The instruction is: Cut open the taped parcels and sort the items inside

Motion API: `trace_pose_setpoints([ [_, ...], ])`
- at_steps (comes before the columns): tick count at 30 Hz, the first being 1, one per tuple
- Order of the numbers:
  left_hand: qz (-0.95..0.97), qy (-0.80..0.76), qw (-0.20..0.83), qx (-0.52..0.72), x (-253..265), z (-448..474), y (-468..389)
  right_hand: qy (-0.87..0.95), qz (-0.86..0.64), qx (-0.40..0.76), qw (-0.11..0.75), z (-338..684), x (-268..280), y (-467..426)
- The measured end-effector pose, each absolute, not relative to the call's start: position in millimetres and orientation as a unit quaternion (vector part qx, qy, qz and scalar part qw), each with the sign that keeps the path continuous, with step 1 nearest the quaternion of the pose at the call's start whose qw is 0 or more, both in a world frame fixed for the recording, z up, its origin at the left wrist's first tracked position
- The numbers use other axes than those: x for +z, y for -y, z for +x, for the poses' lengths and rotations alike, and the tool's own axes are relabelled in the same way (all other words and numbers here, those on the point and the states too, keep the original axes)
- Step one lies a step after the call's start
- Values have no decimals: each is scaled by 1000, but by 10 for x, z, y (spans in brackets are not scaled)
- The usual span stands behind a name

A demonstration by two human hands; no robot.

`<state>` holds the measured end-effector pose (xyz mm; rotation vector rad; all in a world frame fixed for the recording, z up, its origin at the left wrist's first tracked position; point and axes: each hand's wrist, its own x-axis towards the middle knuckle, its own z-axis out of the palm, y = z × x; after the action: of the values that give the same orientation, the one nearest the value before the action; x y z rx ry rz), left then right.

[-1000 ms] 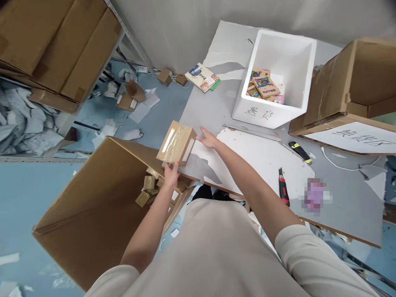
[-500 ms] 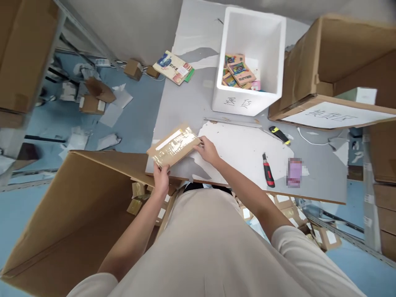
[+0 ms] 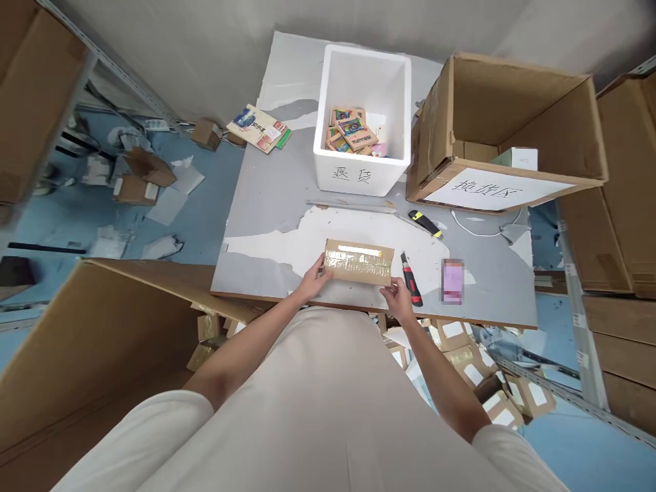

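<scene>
A flat brown cardboard box [image 3: 359,265] with shiny clear tape and a white strip label lies level over the worktable [image 3: 266,205], near its front edge. My left hand [image 3: 312,279] grips the box's left end, fingers closed on it. At the lower right corner, my right hand [image 3: 398,296] pinches the box between thumb and fingers. Just right of the box lies a red and black utility knife [image 3: 411,280]. A black and yellow utility knife [image 3: 426,224] rests farther back on the right.
Behind stand a white foam box [image 3: 359,171] holding several small packs and a labelled open carton [image 3: 505,191]. Books [image 3: 259,128] lie at the back left. A pixelated pink item [image 3: 452,281] is at right. A large open carton [image 3: 128,328] stands left, below the table edge.
Both hands have brought the cardboard box from the table's left side to the middle front and turned it roughly parallel to the edge. The view has shifted to the right.
</scene>
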<state>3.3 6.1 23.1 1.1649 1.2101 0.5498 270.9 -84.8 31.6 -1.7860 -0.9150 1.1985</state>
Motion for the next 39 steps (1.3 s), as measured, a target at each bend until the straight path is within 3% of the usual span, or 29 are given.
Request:
trace_pose_setpoints([
  [5, 530, -543, 618, 206, 97, -82, 49, 333, -697, 499, 393, 2735, 151, 835],
  [13, 567, -561, 575, 186, -124, -97, 55, 379, -701, 511, 321, 2794, -116, 758],
  [19, 570, -581, 535, 226, -16, -74, 4, 412, -716, 458, 327, 2819, 53, 710],
  [24, 613, -611, 471, 172, 23, -47, -72, 423, -706, 468, 322, 2788, 158, 720],
  [31, 601, -607, 487, 180, -50, -106, 33, 420, -703, 471, 328, 2764, 82, 811],
  [39, 529, -583, 580, 209, -261, -285, 220, 391, -720, 483, 309, 2858, -175, 956],
])
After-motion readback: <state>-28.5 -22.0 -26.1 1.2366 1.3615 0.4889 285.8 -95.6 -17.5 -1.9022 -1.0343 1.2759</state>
